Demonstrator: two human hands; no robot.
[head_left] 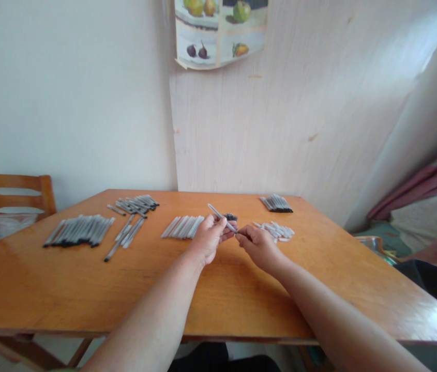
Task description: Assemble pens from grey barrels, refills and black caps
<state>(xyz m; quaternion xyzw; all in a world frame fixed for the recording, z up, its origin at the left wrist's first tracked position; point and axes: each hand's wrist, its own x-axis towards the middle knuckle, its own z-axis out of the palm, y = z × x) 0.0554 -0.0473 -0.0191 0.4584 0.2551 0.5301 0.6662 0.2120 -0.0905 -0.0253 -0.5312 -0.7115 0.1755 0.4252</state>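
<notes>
My left hand [207, 238] is closed around a white pen barrel [215, 211], which slants with its far end up to the left. At the barrel's near end, the fingertips of my right hand [260, 247] are pinched together on a small dark pen part, mostly hidden by the fingers. Just left of my left hand lies a row of white pen barrels [179, 227]. Behind my fingers sits a small heap of dark pieces [230, 217], partly covered. A pile of short white pieces [279, 230], perhaps caps, is beyond my right hand.
On the left of the wooden table [144, 294] lie a row of black-ended pens [80, 230], a loose heap of pens [138, 203] and several scattered pens [125, 233]. Another pen bundle [276, 202] is at the back right. A chair [12, 188] stands at the left.
</notes>
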